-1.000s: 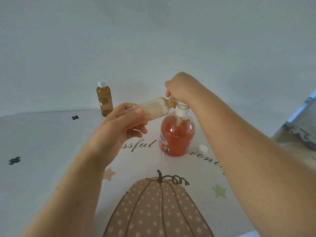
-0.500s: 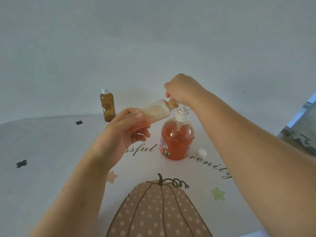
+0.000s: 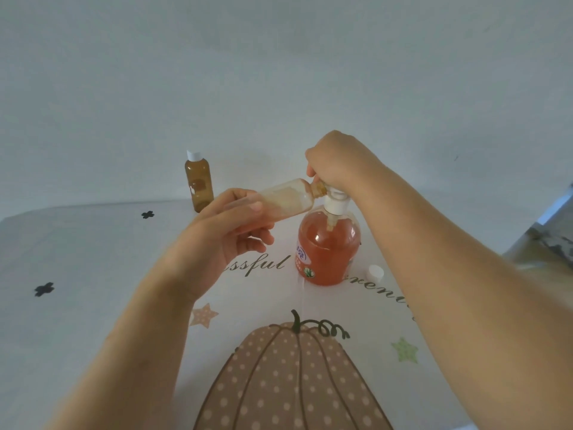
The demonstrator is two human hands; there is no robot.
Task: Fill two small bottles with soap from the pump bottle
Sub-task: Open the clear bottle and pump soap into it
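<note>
Centre of the frame, and both hands are at work over the round clear plastic pump bottle of orange soap [image 3: 328, 248], which stands upright on the pale printed tablecloth [image 3: 93, 259]. The right hand [image 3: 336, 162] sits on top of the white pump head [image 3: 336, 205], knuckles up, fingers bent down over it; how they lie underneath is hidden. The left hand [image 3: 231, 234] comes in from the lower left and grips the small clear plastic bottle [image 3: 286, 200] by its base end, thumb along the top and fingers curled underneath. That small bottle lies almost on its side, raised off the cloth, its open neck tucked right up under the right hand at the spout. Pale, frothy soap coats its inner wall and amber soap shows in its neck.

Upper left of the action, the small amber bottle with a white cap [image 3: 198, 185] stands upright near the far edge of the table, well apart from the hands. To the right of the pump bottle a loose white screw cap [image 3: 375, 272] rests on the cloth, just beside its base. At the bottom centre a dotted brown pumpkin print [image 3: 288, 383] fills the cloth between the two forearms.
</note>
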